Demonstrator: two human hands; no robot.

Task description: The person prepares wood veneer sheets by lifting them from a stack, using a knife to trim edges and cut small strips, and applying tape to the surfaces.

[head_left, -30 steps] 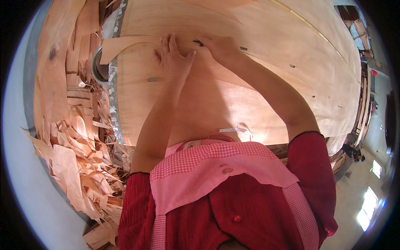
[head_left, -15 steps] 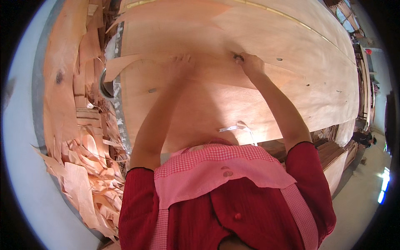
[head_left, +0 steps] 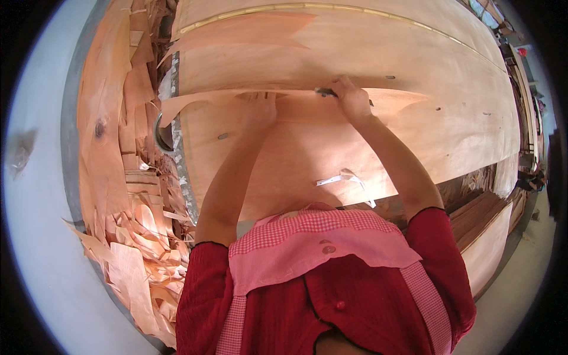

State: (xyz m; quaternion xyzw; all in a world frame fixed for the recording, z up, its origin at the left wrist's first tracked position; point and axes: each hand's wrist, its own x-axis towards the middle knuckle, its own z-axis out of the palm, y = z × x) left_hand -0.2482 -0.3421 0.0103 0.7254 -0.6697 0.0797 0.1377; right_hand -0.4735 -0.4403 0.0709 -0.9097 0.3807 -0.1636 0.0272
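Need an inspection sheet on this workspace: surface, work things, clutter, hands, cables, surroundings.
Surface: broad pale wood sheet with dark oval spots; yellow rod across its far part.
Work things: thin veneer strip, left end overlapping the sheet's grey, speckled left border; small dark tool.
Clutter: veneer scraps heaped at left; bent white strip on the sheet near the apron.
Hands: right hand has its grip on the tool; left hand at the veneer strip, fingers partly hidden.
Cables: nothing seen.
Surroundings: stacked wood at right, lower than the sheet.
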